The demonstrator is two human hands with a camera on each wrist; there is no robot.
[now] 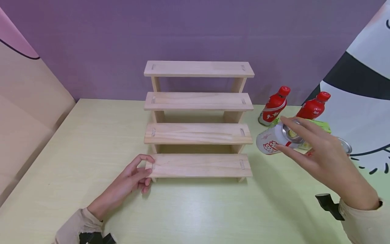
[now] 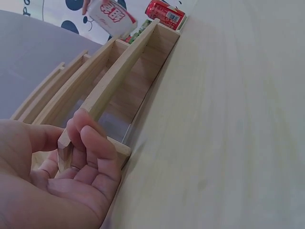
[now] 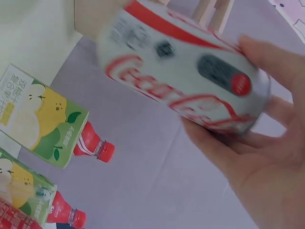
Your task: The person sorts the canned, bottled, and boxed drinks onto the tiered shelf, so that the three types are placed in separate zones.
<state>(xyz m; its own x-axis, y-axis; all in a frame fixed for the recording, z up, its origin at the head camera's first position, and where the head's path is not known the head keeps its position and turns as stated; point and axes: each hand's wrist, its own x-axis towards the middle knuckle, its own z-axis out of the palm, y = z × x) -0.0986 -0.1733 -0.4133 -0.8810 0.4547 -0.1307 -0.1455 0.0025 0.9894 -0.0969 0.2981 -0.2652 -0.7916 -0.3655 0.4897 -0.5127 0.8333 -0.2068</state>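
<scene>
In the head view, a four-step wooden display stand (image 1: 198, 166) stands mid-table. My left hand (image 1: 129, 179) grips the left end of its lowest step, thumb and fingers around the board edge, as the left wrist view (image 2: 76, 167) also shows from close by. To the right of the stand, my right hand (image 1: 326, 152) holds a white and red Coca-Cola can (image 1: 269, 140) up off the table. The can is tilted, its top toward the palm. In the right wrist view the thumb and fingers span the can (image 3: 181, 71) near one end.
Two red-capped bottles, one nearer the stand (image 1: 274, 105) and one farther right (image 1: 313, 106), stand behind the right hand. Green-and-white juice cartons (image 3: 43, 119) and a red can (image 2: 164, 14) are beside them, partly covered in the head view. A purple wall (image 1: 195, 34) closes the back.
</scene>
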